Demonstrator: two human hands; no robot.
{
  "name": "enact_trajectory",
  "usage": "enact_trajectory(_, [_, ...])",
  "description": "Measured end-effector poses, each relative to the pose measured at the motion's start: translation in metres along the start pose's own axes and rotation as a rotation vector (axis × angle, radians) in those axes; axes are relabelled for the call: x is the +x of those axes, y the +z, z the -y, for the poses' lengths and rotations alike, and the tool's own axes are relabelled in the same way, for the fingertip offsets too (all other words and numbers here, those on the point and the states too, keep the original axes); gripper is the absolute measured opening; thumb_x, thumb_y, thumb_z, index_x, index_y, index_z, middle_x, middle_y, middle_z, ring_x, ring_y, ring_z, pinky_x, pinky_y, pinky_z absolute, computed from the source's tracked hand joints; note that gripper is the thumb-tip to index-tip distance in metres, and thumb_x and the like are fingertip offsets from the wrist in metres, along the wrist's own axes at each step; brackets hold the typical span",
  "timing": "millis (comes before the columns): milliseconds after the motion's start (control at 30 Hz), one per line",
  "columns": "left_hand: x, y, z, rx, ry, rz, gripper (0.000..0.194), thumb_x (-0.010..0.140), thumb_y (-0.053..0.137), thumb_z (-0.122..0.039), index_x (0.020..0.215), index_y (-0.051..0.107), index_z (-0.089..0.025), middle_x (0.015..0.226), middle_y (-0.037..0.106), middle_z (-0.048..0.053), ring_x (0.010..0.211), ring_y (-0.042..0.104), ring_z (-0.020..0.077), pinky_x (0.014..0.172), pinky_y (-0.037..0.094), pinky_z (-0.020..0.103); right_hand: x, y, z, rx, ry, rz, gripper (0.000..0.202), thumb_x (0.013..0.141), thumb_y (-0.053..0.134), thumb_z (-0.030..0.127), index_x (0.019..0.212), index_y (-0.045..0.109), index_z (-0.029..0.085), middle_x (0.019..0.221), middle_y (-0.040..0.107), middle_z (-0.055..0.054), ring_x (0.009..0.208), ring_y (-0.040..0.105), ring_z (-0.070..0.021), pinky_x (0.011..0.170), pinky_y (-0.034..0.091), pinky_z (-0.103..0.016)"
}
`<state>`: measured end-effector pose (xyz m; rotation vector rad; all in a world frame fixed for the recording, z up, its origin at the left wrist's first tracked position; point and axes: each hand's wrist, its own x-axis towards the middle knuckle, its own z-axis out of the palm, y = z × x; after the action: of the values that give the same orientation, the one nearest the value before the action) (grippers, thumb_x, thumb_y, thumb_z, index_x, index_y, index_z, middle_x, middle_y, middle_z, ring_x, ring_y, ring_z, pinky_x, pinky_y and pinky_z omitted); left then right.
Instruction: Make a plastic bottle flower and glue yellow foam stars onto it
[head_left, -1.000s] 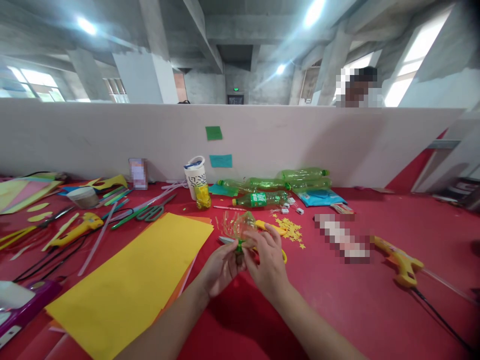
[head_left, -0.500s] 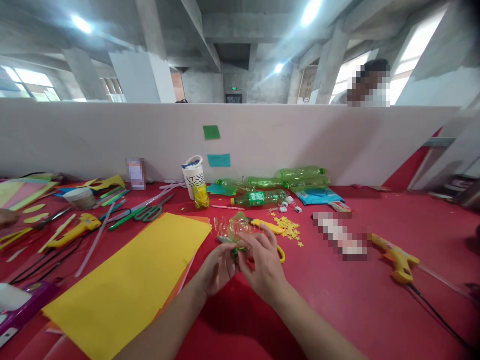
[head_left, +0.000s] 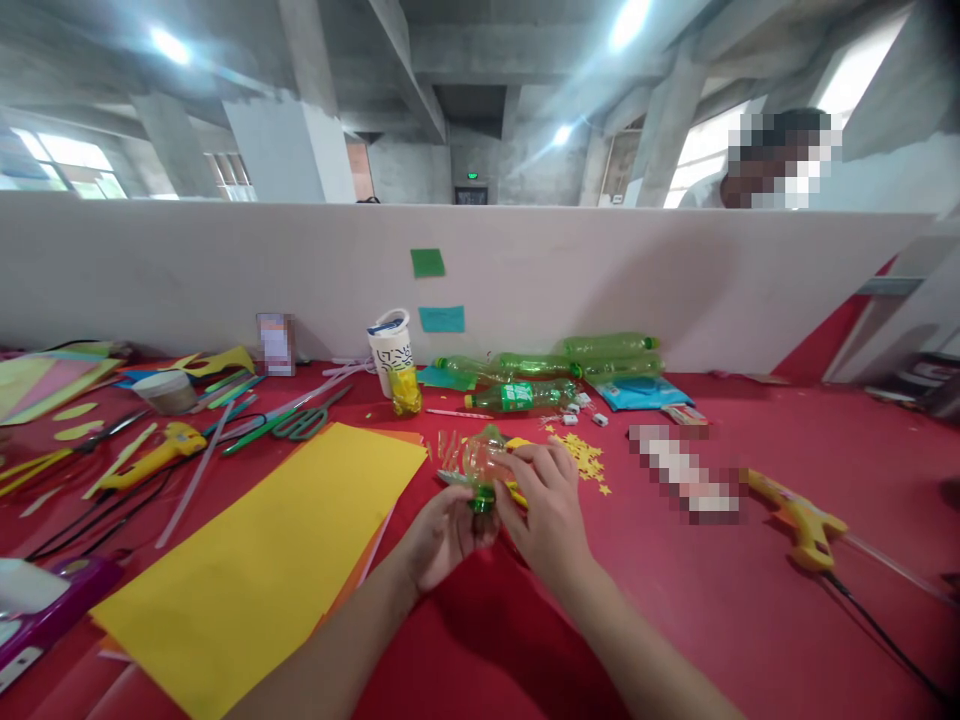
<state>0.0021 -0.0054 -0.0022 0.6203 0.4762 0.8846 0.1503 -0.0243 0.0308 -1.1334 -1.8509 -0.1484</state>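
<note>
A cut piece of clear green plastic bottle (head_left: pixel 482 497) is between my hands, its darker green end facing me. My left hand (head_left: pixel 444 535) has its fingers and thumb closed on that end from the left. From the right, my right hand (head_left: pixel 551 505) grips the piece with thumb and bent fingers, which cover part of it. Just beyond lies clear cut plastic (head_left: pixel 480 458); whether it joins the held piece I cannot tell. Yellow-handled tools lie partly hidden behind my right hand, near a scatter of small yellow paper stars (head_left: pixel 585 458).
Yellow paper sheets (head_left: pixel 262 570) lie at left, with grey-green scissors (head_left: pixel 304 422) beyond. Green bottles (head_left: pixel 517 398) and a white cup (head_left: pixel 382 360) stand or lie along the partition (head_left: pixel 300 250). A yellow glue gun (head_left: pixel 814 540) rests at right. A person is behind the partition.
My right hand has shifted slightly right and its fingers have changed position. More of the bottle piece's green end now shows. The person behind the partition appears farther right.
</note>
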Motion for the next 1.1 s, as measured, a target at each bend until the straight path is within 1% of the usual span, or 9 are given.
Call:
enact_trajectory(267, [-0.0012,0.0032,0.0002,0.051,-0.032,-0.022,0.017,0.079,0.049,-0.020,0.075,0.064,-0.012,0.066,0.064,0.005,0.055,0.056,0.0135,0.056,0.042,0.026,-0.0005,0.0044,-0.0012,-0.024,0.064,0.009,0.017,0.084,0.054,0.025,0.098,0.061,0.020,0.096,0.057,-0.009,0.093,0.049,-0.0270,0.088,0.037,-0.048])
enact_trajectory(500, [-0.0001,0.0006,0.0016,0.061,-0.016,0.005,0.019,0.081,0.047,-0.021,0.080,0.064,-0.012,0.070,0.066,0.005,0.056,0.057,0.0135,0.055,0.041,0.026,-0.0010,0.0029,0.0011,0.045,0.082,0.011,0.014,0.084,0.054,0.020,0.096,0.060,0.021,0.097,0.057,-0.008,0.094,0.050,-0.0253,0.085,0.039,-0.044])
enact_trajectory(567, [0.0002,-0.0003,0.0019,0.057,-0.013,0.007,0.020,0.082,0.046,-0.021,0.080,0.064,-0.012,0.068,0.065,0.004,0.054,0.056,0.0130,0.055,0.041,0.026,-0.0005,0.0023,0.0018,0.073,0.093,0.007,0.011,0.084,0.054,0.018,0.093,0.060,0.021,0.097,0.058,-0.007,0.093,0.051,-0.0241,0.086,0.039,-0.043])
enact_trajectory(667, [-0.0001,-0.0002,0.0014,0.056,-0.036,0.004,0.023,0.083,0.045,-0.022,0.080,0.065,-0.012,0.065,0.065,0.005,0.055,0.057,0.0132,0.056,0.042,0.025,0.0006,0.0024,0.0013,0.114,0.111,0.000,0.003,0.082,0.057,0.018,0.082,0.058,0.021,0.092,0.058,-0.005,0.090,0.053,-0.0224,0.082,0.041,-0.040])
enact_trajectory(800, [-0.0011,0.0023,-0.0005,0.020,-0.052,-0.018,0.021,0.082,0.048,-0.022,0.080,0.066,-0.010,0.066,0.066,0.007,0.055,0.057,0.0129,0.055,0.043,0.024,0.0019,0.0027,-0.0002,0.140,0.126,-0.029,0.008,0.083,0.056,0.019,0.075,0.055,0.021,0.087,0.059,-0.004,0.086,0.054,-0.0218,0.078,0.042,-0.039])
enact_trajectory(900, [-0.0007,0.0036,-0.0020,-0.048,-0.035,-0.056,0.018,0.082,0.051,-0.020,0.076,0.065,-0.011,0.065,0.066,0.005,0.054,0.058,0.0119,0.056,0.044,0.023,0.0015,0.0017,0.0020,0.147,0.084,-0.027,0.009,0.082,0.057,0.018,0.075,0.056,0.022,0.086,0.063,-0.003,0.087,0.055,-0.0217,0.086,0.040,-0.044])
enact_trajectory(1000, [0.0005,0.0031,-0.0031,-0.104,-0.008,-0.090,0.014,0.082,0.053,-0.019,0.075,0.064,-0.013,0.066,0.066,0.003,0.057,0.058,0.0110,0.060,0.047,0.023,-0.0003,0.0009,0.0057,0.134,-0.043,0.007,0.012,0.082,0.055,0.013,0.078,0.057,0.024,0.085,0.068,0.001,0.093,0.056,-0.0210,0.101,0.027,-0.051])
enact_trajectory(1033, [0.0009,0.0026,-0.0033,-0.113,-0.003,-0.097,0.013,0.082,0.054,-0.018,0.075,0.063,-0.013,0.066,0.066,0.002,0.056,0.058,0.0107,0.060,0.047,0.023,-0.0009,0.0010,0.0065,0.124,-0.081,0.015,0.013,0.082,0.054,0.012,0.079,0.058,0.024,0.084,0.069,0.002,0.094,0.056,-0.0207,0.104,0.024,-0.052])
enact_trajectory(1100, [0.0017,0.0016,-0.0033,-0.125,0.001,-0.108,0.012,0.082,0.054,-0.018,0.075,0.063,-0.013,0.065,0.065,0.002,0.055,0.058,0.0102,0.059,0.048,0.022,-0.0019,0.0015,0.0072,0.107,-0.119,0.021,0.014,0.083,0.053,0.011,0.081,0.058,0.024,0.083,0.069,0.002,0.094,0.057,-0.0200,0.105,0.022,-0.053])
